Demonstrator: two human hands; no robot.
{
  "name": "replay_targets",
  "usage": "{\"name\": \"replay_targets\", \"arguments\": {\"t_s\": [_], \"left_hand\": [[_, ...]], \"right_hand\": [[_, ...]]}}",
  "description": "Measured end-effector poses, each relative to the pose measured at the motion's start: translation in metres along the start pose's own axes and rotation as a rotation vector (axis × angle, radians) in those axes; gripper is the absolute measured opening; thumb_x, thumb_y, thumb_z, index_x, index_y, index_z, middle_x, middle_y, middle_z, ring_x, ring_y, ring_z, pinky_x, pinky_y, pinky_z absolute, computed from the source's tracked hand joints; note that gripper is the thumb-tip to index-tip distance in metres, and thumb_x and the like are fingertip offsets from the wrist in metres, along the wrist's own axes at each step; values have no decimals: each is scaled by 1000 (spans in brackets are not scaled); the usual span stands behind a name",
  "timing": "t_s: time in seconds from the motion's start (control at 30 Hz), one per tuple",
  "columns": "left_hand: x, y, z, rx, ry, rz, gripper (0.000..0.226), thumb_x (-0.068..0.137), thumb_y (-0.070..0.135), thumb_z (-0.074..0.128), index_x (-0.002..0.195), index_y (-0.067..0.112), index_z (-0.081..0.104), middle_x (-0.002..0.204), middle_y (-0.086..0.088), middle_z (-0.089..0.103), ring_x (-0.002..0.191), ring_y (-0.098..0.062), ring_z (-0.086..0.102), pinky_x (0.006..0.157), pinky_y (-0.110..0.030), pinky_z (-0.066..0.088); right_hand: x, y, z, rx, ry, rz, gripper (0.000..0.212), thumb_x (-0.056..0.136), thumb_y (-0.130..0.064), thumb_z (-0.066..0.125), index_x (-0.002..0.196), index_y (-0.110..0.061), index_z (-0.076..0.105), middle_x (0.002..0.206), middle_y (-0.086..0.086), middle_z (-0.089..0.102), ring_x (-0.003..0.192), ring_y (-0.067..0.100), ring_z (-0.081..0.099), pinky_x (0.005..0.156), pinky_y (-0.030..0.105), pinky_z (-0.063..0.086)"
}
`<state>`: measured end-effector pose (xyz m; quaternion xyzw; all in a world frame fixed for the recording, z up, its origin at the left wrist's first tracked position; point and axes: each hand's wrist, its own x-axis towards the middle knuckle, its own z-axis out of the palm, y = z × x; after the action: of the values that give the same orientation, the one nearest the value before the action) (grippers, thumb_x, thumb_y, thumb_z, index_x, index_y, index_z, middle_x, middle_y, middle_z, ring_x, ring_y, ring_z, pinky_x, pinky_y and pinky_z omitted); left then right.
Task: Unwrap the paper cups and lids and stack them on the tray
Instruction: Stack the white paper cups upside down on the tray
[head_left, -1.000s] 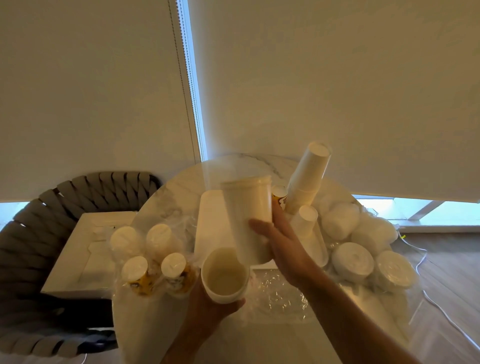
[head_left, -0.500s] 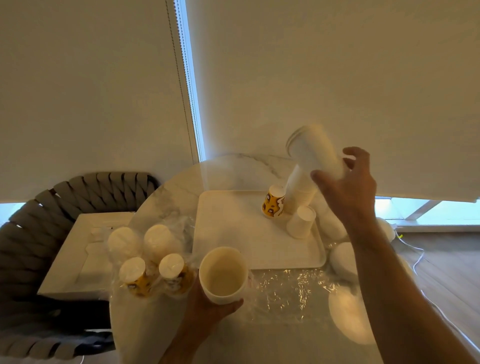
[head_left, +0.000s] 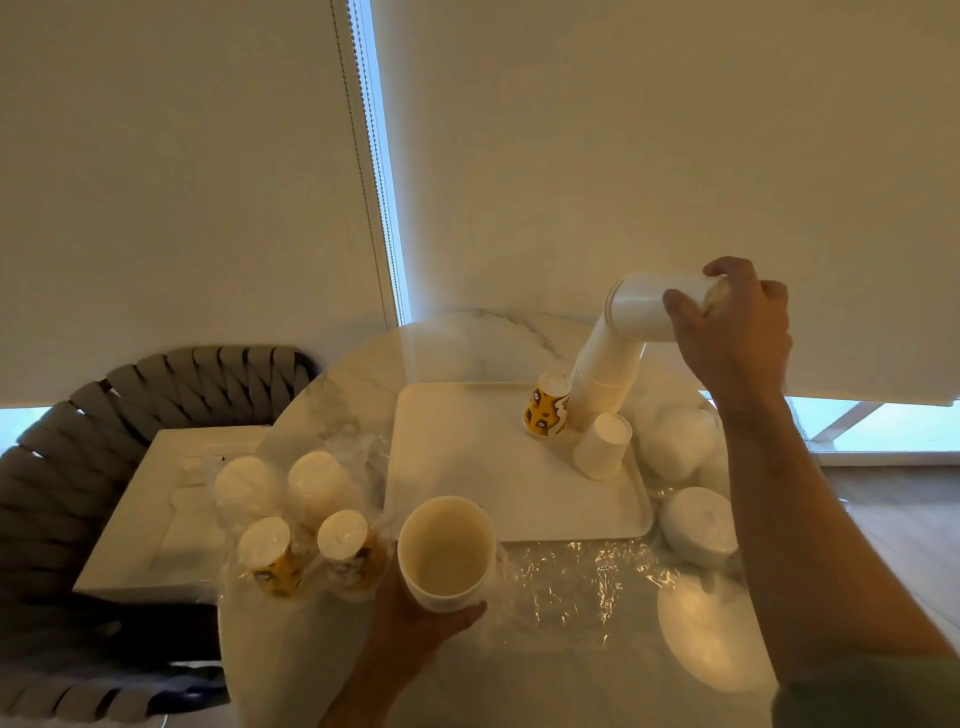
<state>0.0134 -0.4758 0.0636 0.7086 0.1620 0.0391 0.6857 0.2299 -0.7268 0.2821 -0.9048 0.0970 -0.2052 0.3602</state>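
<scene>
My right hand (head_left: 737, 332) grips a white paper cup (head_left: 644, 312) tipped sideways over the top of a tall leaning stack of white cups (head_left: 602, 382) at the back right of the white tray (head_left: 467, 467). A yellow patterned cup (head_left: 545, 405) and a small white cup (head_left: 602, 447) stand upside down beside that stack. My left hand (head_left: 415, 629) holds an open white cup (head_left: 447, 551) upright in front of the tray.
Wrapped upside-down cups (head_left: 301, 519) sit left of the tray on the round marble table (head_left: 467, 343). Loose clear wrap (head_left: 582, 582) lies in front. Wrapped white lids (head_left: 696, 525) are on the right. A woven chair (head_left: 171, 384) with a white box (head_left: 156, 509) is at left.
My right hand carried its cup from in front of me up and right to the top of the tall stack, tipping it sideways. My left hand stayed put.
</scene>
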Motion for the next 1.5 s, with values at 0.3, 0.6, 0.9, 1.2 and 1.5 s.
{"name": "replay_targets", "arguments": {"t_s": [0.3, 0.6, 0.9, 1.2, 1.5], "left_hand": [[0, 1, 3, 11, 21, 29, 96, 32, 35, 93, 118, 28, 51, 108, 27, 66, 100, 3, 63, 78, -13, 50], [0, -2, 2, 18, 31, 34, 99, 33, 32, 94, 121, 25, 51, 112, 23, 66, 103, 0, 63, 80, -10, 49], [0, -5, 2, 36, 13, 62, 97, 37, 23, 97, 122, 24, 50, 112, 20, 67, 104, -2, 63, 83, -12, 50], [1, -3, 0, 138, 33, 73, 114, 30, 69, 90, 125, 22, 51, 114, 14, 68, 107, 4, 60, 95, -24, 48], [5, 7, 7, 403, 37, 326, 81, 53, 69, 80, 123, 58, 39, 108, 41, 56, 108, 18, 47, 91, 1, 37]], "right_hand": [[28, -8, 13, -18, -26, -52, 68, 82, -26, 74, 140, -22, 39, 139, 8, 47, 107, 33, 57, 90, 40, 45], [26, 20, 57, -307, -353, -75, 57, 92, -26, 63, 145, -25, 42, 162, -1, 13, 123, 49, 49, 98, 48, 46], [2, 11, 53, -333, -324, -168, 73, 85, -24, 72, 149, -23, 37, 157, 7, 28, 130, 44, 38, 94, 52, 48], [-128, -29, 49, -122, -1092, -503, 64, 91, -44, 71, 146, -24, 46, 141, -2, 53, 119, 11, 51, 101, 30, 45], [-174, -28, 61, -288, -1187, -668, 108, 74, -46, 86, 157, -21, 21, 157, 1, 30, 138, 23, 37, 108, 40, 46]]}}
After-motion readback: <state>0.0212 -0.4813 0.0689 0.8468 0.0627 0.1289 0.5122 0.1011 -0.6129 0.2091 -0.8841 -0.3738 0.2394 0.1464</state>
